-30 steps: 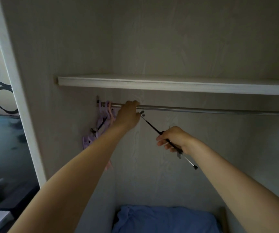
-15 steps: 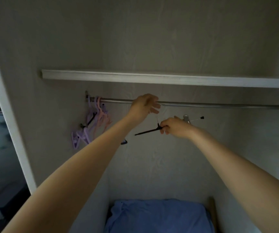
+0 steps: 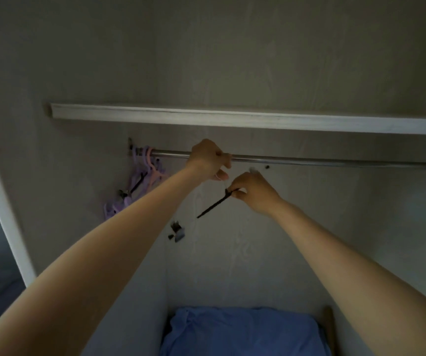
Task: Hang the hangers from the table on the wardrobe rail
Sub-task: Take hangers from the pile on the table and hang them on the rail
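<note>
Progress partial: pastel hangers point(image 3: 142, 173) already hanging at rail point(image 3: 309, 160) 9 o'clock end, black clip hanger point(image 3: 214, 204) being pinched by right hand point(image 3: 253, 192) just under rail, left hand point(image 3: 210, 159) gripping its thin hook at rail, hooking not completed.

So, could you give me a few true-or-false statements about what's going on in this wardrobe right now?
1. The right hand pinches the black hanger. True.
2. The purple and pink hangers hang at the rail's right end. False: they hang at its left end.
3. The left hand is up at the rail. True.
4. The blue cloth lies on the shelf. False: it lies at the wardrobe's bottom.
</note>
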`<state>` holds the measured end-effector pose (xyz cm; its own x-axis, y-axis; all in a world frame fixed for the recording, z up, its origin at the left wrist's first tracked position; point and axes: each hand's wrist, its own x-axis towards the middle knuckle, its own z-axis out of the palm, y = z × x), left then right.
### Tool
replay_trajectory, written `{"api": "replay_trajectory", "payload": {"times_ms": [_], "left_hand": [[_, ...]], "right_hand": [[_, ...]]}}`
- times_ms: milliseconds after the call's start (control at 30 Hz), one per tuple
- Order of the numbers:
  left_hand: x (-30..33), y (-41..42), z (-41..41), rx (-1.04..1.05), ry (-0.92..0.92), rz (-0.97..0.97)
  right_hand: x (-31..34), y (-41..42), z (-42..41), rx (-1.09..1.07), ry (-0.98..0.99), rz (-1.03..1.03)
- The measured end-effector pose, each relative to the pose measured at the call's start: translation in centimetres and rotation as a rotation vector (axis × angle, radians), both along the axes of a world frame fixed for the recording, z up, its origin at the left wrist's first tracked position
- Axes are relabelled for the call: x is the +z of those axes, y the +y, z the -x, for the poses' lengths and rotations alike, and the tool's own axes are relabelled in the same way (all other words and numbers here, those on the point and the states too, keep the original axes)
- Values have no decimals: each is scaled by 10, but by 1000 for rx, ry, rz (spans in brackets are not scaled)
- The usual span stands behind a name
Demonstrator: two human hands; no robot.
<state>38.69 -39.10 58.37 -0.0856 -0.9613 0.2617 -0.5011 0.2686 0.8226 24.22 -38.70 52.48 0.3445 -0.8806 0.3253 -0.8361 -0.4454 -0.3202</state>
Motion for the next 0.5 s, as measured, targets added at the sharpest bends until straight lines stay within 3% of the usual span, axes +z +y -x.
{"api": "replay_trajectory", "payload": {"times_ms": [67, 167, 333, 500], "left_hand": [[0, -10, -4, 64, 100, -37], [-1, -19, -11, 108, 112, -83], [-6, -35, -25, 163, 162, -96], [4, -45, -33, 245, 43, 64]], "right_hand": [[1, -1, -10, 24, -208, -29], [2, -6, -26, 31, -363, -249], [-3, -12, -44, 91, -408, -306], [4, -34, -66, 27, -414, -258]]}}
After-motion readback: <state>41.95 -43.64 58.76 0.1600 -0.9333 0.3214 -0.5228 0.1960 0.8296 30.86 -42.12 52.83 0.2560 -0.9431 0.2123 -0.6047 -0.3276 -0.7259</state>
